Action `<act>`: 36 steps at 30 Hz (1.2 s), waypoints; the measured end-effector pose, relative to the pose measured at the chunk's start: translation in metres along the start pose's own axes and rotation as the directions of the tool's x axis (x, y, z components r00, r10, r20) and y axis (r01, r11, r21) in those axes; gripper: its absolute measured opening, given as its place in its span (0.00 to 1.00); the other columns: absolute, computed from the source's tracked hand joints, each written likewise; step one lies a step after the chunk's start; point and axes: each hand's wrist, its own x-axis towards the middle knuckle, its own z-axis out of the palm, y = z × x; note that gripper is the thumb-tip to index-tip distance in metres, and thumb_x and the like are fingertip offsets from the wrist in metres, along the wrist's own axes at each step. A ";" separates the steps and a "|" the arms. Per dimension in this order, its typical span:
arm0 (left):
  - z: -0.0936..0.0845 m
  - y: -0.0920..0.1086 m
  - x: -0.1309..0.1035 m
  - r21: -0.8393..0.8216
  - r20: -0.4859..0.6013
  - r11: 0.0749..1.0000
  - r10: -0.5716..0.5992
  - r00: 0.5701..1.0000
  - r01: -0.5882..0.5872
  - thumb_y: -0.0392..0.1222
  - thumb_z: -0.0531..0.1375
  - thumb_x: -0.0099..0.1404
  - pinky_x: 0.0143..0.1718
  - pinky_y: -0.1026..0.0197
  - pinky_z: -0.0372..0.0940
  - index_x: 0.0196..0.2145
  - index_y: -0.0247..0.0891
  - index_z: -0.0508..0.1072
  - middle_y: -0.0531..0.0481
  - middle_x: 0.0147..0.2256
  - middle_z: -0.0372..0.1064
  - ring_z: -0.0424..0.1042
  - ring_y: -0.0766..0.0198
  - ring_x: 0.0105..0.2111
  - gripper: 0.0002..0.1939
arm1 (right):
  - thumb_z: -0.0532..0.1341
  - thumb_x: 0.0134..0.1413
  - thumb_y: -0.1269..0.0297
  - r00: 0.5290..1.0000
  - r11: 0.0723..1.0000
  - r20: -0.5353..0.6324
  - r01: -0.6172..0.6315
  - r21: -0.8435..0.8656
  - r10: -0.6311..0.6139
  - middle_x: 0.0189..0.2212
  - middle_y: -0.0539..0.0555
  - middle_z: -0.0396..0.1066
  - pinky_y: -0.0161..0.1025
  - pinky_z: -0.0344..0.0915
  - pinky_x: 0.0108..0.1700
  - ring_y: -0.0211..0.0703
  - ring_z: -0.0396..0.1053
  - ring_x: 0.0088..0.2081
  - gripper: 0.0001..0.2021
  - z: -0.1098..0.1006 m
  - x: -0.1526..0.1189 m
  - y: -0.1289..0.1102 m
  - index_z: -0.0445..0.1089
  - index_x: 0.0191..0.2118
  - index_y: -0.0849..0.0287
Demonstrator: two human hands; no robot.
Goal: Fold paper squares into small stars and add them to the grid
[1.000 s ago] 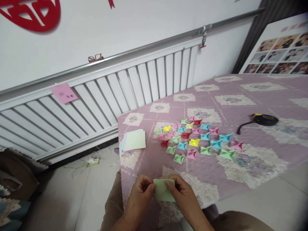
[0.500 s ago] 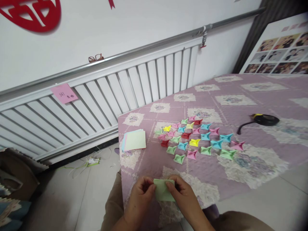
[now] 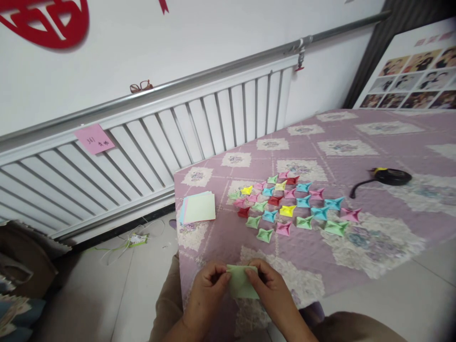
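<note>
One pale-green paper rectangle [image 3: 239, 286], pinched by bare left hand [image 3: 209, 286] at ten o'clock and right hand [image 3: 270, 284] at two, could crease askew under uneven pull.

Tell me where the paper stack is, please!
In the head view, the stack lies near the left edge of the table, left of the folded papers and beyond the left hand.
</note>
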 end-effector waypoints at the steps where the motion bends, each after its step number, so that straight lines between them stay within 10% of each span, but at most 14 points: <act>1: 0.000 -0.001 0.000 0.000 -0.006 1.000 -0.003 1.000 0.003 0.41 0.61 0.55 0.33 0.64 0.60 0.27 0.37 0.72 0.52 0.27 0.66 0.63 0.65 0.29 0.05 | 0.57 0.54 0.50 1.000 1.000 -0.002 0.001 0.001 -0.001 0.24 0.48 0.62 0.34 0.57 0.29 0.38 0.59 0.27 0.14 0.000 0.000 -0.001 0.66 0.28 0.56; 36: 0.002 0.003 -0.001 -0.027 -0.038 1.000 -0.012 0.999 0.011 0.42 0.62 0.54 0.32 0.64 0.61 0.26 0.36 0.73 0.52 0.27 0.68 0.65 0.64 0.29 0.06 | 0.57 0.54 0.51 1.000 0.999 0.010 -0.029 -0.024 0.030 0.24 0.48 0.64 0.33 0.58 0.28 0.38 0.60 0.27 0.14 -0.001 -0.002 0.005 0.68 0.30 0.57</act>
